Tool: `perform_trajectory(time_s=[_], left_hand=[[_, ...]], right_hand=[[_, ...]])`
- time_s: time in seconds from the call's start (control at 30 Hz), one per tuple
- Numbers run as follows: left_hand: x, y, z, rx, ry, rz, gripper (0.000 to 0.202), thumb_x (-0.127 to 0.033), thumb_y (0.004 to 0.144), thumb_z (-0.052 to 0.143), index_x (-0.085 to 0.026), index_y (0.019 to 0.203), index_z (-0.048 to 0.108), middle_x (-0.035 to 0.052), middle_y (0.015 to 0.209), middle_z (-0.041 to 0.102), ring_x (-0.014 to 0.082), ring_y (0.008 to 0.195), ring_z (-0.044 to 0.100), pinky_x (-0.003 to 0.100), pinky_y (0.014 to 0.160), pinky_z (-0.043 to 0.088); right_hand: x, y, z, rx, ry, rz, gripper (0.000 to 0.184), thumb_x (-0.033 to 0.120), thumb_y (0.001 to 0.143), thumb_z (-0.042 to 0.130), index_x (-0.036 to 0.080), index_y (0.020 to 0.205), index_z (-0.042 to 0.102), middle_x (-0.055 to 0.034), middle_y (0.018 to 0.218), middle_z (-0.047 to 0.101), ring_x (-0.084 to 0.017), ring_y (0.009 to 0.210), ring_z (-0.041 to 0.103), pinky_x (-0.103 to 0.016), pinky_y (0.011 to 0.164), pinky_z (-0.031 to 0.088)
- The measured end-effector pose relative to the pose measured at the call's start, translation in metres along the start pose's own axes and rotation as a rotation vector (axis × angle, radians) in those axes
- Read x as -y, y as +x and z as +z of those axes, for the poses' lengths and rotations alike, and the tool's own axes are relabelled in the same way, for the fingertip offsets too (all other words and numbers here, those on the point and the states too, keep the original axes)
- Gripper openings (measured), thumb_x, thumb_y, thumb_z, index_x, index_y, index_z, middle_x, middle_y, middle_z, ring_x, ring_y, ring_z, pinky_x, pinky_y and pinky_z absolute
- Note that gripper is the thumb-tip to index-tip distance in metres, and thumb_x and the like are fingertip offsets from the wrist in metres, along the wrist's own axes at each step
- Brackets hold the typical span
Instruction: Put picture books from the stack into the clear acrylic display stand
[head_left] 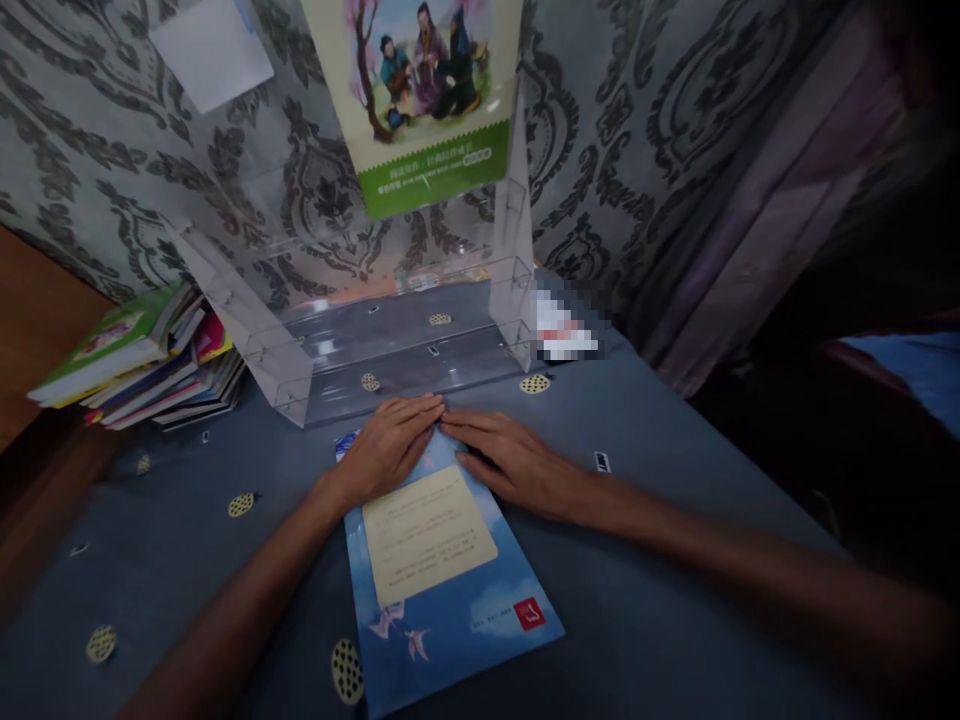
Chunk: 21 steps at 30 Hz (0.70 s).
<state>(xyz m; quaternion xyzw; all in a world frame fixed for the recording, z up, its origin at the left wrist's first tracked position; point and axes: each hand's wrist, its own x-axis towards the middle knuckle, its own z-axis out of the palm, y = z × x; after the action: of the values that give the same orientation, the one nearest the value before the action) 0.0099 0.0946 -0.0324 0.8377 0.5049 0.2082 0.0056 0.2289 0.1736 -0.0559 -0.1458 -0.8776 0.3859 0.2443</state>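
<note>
A blue book (pixel 465 650) with a cream text panel and a small red logo lies closed on the dark cloth in front of me. My left hand (pixel 386 445) rests on its upper left part, fingers stretched out together. From the other side, my right hand (pixel 517 460) lies flat over the upper right corner, fingers extended. The fingertips of both hands meet near the book's top edge, and neither hand grips anything. Just beyond them stands a clear plastic rack (pixel 296 385). Above its lower shelf a green and cream book (pixel 435 180) with painted figures stands upright.
To the left of the rack is an uneven stack of books (pixel 161 360). A blurred-out white and red item (pixel 562 335) sits at the rack's right side. Patterned wallpaper (pixel 592 150) backs the table, and a purplish curtain (pixel 757 230) hangs past its right edge.
</note>
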Motion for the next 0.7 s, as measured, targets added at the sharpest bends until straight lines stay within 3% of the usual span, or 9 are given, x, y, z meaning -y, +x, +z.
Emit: perform_trajectory(time_s=[0.2,0.47,0.7], left_hand=[[0.004,-0.001,0.002,0.0,-0.022,0.008,0.037,-0.023,0.103,0.042,-0.018,0.137,0.056,0.013,0.139,0.062,0.0237,0.131,0.057,0.048,0.107,0.048],[0.005,-0.001,0.003,-0.002,-0.022,0.021,0.036,-0.024,0.102,0.044,-0.017,0.134,0.059,0.0133,0.138,0.063,0.0242,0.131,0.057,0.049,0.108,0.045],[-0.018,-0.007,0.001,0.072,-0.051,0.084,0.036,-0.025,0.102,0.045,-0.019,0.136,0.057,0.0114,0.141,0.061,0.0236,0.133,0.055,0.05,0.109,0.043]], right_hand=[[-0.004,-0.003,0.001,0.039,-0.005,-0.027,0.043,0.033,0.097,0.052,0.021,0.137,0.059,-0.0075,0.15,0.053,-0.027,0.142,0.044,-0.053,0.123,0.028],[0.005,-0.022,0.002,0.087,-0.038,-0.039,0.042,0.034,0.099,0.05,0.023,0.139,0.058,-0.0046,0.153,0.049,-0.026,0.145,0.04,-0.054,0.124,0.025],[0.019,-0.048,0.0,0.119,0.001,-0.026,0.042,0.035,0.099,0.052,0.023,0.139,0.058,-0.0031,0.153,0.05,-0.025,0.145,0.04,-0.051,0.125,0.025]])
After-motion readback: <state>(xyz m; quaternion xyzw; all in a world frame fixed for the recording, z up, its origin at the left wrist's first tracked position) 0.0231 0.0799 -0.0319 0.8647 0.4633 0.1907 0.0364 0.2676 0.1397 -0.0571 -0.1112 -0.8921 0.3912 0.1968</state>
